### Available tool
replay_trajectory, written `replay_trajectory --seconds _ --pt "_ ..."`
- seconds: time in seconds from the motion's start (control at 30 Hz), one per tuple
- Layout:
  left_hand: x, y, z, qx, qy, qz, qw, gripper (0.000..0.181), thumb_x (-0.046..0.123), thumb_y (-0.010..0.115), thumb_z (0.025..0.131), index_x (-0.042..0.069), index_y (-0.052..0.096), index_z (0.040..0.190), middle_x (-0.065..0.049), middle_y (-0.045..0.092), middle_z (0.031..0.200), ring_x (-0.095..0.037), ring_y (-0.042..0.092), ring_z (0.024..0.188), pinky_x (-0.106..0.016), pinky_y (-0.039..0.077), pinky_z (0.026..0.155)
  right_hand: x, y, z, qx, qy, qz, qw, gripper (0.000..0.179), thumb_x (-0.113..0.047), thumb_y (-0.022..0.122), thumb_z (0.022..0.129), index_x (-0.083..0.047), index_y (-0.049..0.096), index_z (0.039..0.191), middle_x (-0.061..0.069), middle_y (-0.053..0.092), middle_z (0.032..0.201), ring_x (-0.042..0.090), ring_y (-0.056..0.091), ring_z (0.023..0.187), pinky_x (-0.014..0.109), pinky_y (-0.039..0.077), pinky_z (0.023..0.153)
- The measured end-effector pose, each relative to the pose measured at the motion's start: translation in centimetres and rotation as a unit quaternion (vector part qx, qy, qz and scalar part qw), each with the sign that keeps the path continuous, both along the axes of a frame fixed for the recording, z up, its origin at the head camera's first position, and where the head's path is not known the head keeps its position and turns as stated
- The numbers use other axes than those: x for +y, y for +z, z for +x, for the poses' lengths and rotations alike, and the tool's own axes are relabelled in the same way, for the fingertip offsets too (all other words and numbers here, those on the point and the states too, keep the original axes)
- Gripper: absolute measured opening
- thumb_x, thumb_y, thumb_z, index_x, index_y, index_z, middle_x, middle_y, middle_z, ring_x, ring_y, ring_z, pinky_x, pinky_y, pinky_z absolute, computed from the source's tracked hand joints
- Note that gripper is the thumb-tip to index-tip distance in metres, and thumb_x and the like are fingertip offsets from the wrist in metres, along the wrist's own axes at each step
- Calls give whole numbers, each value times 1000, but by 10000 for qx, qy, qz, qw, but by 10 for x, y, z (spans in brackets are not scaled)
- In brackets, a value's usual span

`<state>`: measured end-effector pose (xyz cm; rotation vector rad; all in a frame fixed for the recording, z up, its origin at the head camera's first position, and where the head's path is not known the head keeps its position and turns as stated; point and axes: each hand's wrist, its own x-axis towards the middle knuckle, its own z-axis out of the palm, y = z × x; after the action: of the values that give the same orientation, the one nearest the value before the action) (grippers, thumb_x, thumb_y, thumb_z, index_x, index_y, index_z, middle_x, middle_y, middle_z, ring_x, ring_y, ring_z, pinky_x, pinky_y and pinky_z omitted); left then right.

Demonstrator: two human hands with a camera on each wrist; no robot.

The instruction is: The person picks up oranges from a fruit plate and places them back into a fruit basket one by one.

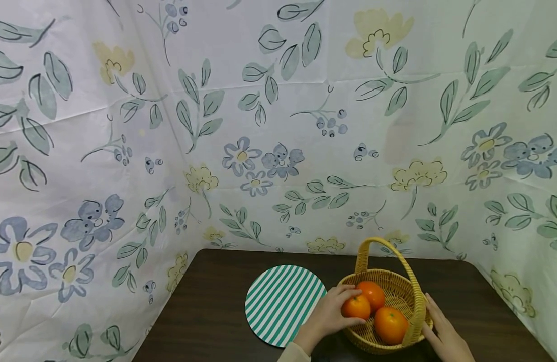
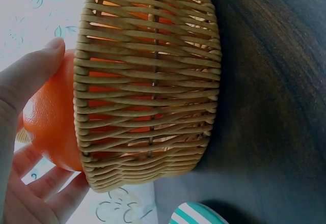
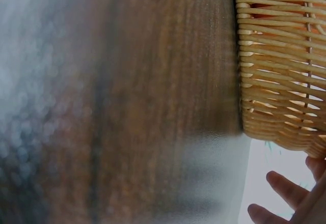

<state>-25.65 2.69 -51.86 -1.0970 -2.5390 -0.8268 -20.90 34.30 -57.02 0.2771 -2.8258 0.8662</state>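
Observation:
A yellow wicker basket (image 1: 366, 343) with a tall arched handle stands on the table, with three oranges inside. My left hand (image 1: 328, 312) reaches over its left rim and holds the leftmost orange (image 1: 357, 307) between thumb and fingers. In the left wrist view that orange (image 2: 51, 119) bulges above the rim. Behind it is a second orange (image 1: 373, 293); the third orange (image 1: 390, 326) lies nearer the front. My right hand (image 1: 447, 334) rests against the basket's right side. The right wrist view shows its fingers (image 3: 288, 188) spread and fairly straight beside the weave.
Left of the basket lies a round green-and-white striped placemat (image 1: 278, 309) on the dark wooden table (image 1: 206, 301). A floral cloth (image 1: 305, 125) hangs behind the table and along its sides.

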Motion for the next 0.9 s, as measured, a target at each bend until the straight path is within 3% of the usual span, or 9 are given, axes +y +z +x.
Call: replay_trajectory --seconds 0.07,0.23,0.37,0.5,0.6,0.7,0.73,0.83,0.9 --pt "1 -1 0 40 -10 9 10000 60 52 65 79 29 51 132 4 50 132 -11 51 115 -28 47 89 0 0 0 108 9 18 9999 63 -31 42 99 2 17 146 25 8 152 -29 -12 106 67 36 80" --pt "1 -5 2 46 -56 30 10000 60 51 66 79 29 50 132 4 50 133 -11 50 117 -28 47 90 0 -1 -1 188 71 1 9998 63 -30 43 99 2 17 146 26 9 151 -33 -10 103 67 37 80" --pt "0 -10 3 36 -94 21 9999 58 50 65 81 28 51 132 4 50 133 -10 50 117 -27 47 91 0 -3 1 -106 82 -19 9999 65 -31 41 100 1 12 148 25 5 152 10 -3 137 67 36 81" --pt "-1 -11 3 80 -162 88 9998 54 46 65 83 23 53 130 3 51 132 -10 50 117 -25 45 92 0 -2 2 -234 65 -63 9997 66 -32 41 100 1 9 148 26 4 152 54 22 127 68 36 80" --pt "-1 -9 2 117 -206 116 9997 52 44 65 84 22 54 130 3 52 131 -10 50 117 -25 45 94 -1 -1 2 -150 67 -74 9998 66 -32 40 100 0 9 148 26 4 152 24 2 141 68 35 80" --pt "-3 -8 1 95 -273 122 9995 51 43 64 85 21 54 130 3 52 131 -10 50 117 -26 44 94 -1 0 0 23 70 -39 10000 64 -31 41 100 1 12 148 26 5 152 -22 -14 119 68 35 81" --pt "-4 -8 1 77 -299 121 9995 51 43 63 85 21 54 130 2 52 131 -11 50 117 -27 44 94 -1 0 0 37 64 -27 10000 64 -31 41 100 1 12 148 26 5 152 -23 -12 117 68 35 81" --pt "-7 -7 0 20 -353 65 9994 50 45 60 87 22 53 131 2 51 132 -12 50 117 -28 44 94 -1 2 -1 21 49 31 10000 66 -32 43 99 2 13 147 27 4 152 17 -2 140 69 34 82" --pt "-8 -7 -1 -36 -401 24 9992 50 45 58 88 22 52 132 1 51 133 -12 49 118 -27 44 94 1 4 0 -71 43 67 9999 67 -33 43 99 0 12 148 26 1 152 48 15 134 70 33 82"
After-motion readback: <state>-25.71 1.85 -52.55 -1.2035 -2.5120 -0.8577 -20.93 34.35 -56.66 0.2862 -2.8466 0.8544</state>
